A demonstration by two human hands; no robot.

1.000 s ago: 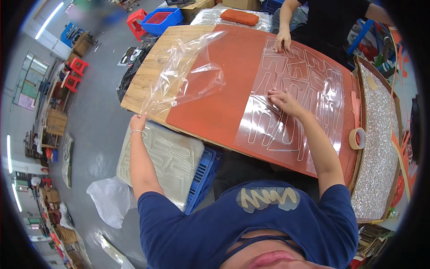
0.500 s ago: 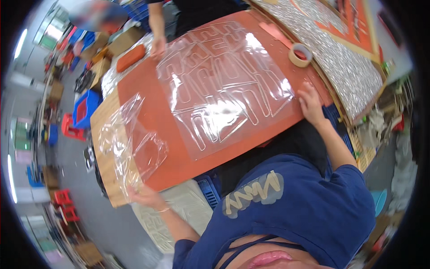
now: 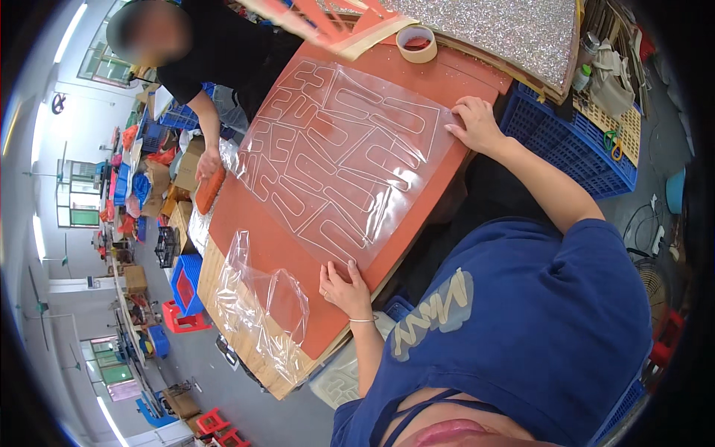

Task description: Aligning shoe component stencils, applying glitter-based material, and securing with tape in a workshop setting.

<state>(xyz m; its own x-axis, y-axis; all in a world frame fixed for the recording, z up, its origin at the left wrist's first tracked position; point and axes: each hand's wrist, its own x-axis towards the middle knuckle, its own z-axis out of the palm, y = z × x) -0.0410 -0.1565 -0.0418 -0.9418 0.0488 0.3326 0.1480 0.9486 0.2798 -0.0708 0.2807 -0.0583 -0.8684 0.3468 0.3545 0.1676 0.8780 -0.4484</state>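
Note:
A clear plastic sheet [image 3: 350, 127] with outlined curved shapes lies flat on a reddish-brown board [image 3: 253, 223]. My left hand [image 3: 347, 292] rests at the sheet's near left corner, fingers spread. At the near right corner is my right hand [image 3: 478, 125], its thumb and fingers apart, the fingertips at the sheet's edge. Neither hand appears to grip anything. Crumpled clear film [image 3: 257, 302] lies left of my left hand, over the board and bare wood. Across the table, a co-worker's hand [image 3: 208, 162] is on an orange block-shaped tool [image 3: 210, 191].
A tape roll [image 3: 416, 45] stands on the board's far right part. Beyond it is a glittery silver panel [image 3: 506, 30] with orange and cream strips [image 3: 350, 37]. A blue crate [image 3: 566, 145] stands at right, with scissors [image 3: 613, 145] on top. Blue bins [image 3: 188, 284] stand at left.
My left hand has left the crumpled film and come to the sheet's corner. The co-worker's hand has moved onto the orange tool. The orange and cream strips hang nearer the sheet; my view has turned.

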